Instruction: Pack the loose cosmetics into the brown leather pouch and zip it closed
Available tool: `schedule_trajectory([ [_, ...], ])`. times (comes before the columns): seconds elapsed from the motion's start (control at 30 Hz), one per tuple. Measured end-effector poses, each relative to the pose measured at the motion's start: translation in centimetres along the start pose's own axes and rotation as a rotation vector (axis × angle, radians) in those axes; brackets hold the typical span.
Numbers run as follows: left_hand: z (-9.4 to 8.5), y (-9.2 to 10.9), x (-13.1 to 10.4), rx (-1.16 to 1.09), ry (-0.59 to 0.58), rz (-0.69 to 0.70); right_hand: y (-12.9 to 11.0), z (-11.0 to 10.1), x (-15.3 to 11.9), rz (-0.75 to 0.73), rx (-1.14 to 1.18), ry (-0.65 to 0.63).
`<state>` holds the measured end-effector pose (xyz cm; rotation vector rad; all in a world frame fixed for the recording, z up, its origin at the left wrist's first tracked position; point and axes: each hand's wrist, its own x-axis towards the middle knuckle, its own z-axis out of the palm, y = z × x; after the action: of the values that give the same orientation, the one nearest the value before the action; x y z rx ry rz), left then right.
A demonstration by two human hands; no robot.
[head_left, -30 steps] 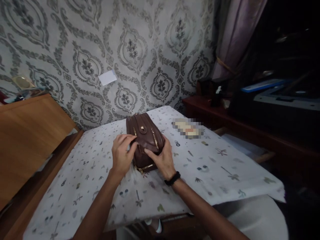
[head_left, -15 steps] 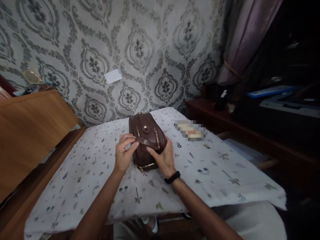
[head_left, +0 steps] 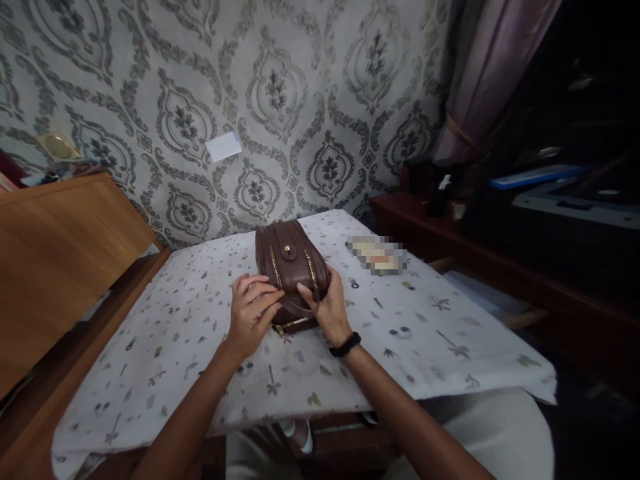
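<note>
A brown leather handbag [head_left: 295, 267] with gold zippers and a round gold stud lies on the cloth-covered table. My right hand [head_left: 333, 310], a black band at its wrist, grips the bag's right side near the front; its thumb lies on the top and the other fingers are mostly hidden. At the near left corner is my left hand [head_left: 253, 312], its fingers stretched out and thumb apart, the tips at a brown strap [head_left: 300, 309]. That strap curves low across the bag's near end, above a gold zipper. Whether the left fingertips press on the strap is hard to see.
A white patterned cloth [head_left: 405, 347] covers the table. Right of the bag lies a blurred-out flat item [head_left: 379, 255]. A wooden panel [head_left: 70, 227] stands at left, a patterned wall [head_left: 275, 100] behind, and a dark red ledge [head_left: 420, 223] at right.
My left hand has loosened from its pinch on the strap, and the fingers have spread. The strap has dropped from the bag's top to its near end. My right hand still holds the side.
</note>
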<state>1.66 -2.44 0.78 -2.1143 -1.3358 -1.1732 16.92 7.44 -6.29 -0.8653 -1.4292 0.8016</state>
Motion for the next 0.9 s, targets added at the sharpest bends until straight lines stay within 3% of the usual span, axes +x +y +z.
schedule_trajectory([
  [0.2,-0.2,-0.2,-1.2,0.157,-0.093,0.102,-0.2,-0.3,-0.1,-0.048,-0.018,-0.020],
  [0.37,-0.1,0.3,-1.1,0.214,-0.088,0.158,-0.8,-1.0,-1.0,-0.075,-0.013,0.006],
  [0.53,0.9,1.8,-1.0,0.287,-0.030,0.123,-2.1,-3.3,-2.2,-0.358,-0.153,0.083],
  [0.7,1.7,2.2,-1.3,0.262,-0.050,0.159,-2.2,-5.5,-2.0,-0.644,-0.209,-0.140],
  [0.9,1.8,1.3,-2.2,0.235,-0.046,0.225,-1.5,-6.2,-1.0,-0.690,-0.301,-0.365],
])
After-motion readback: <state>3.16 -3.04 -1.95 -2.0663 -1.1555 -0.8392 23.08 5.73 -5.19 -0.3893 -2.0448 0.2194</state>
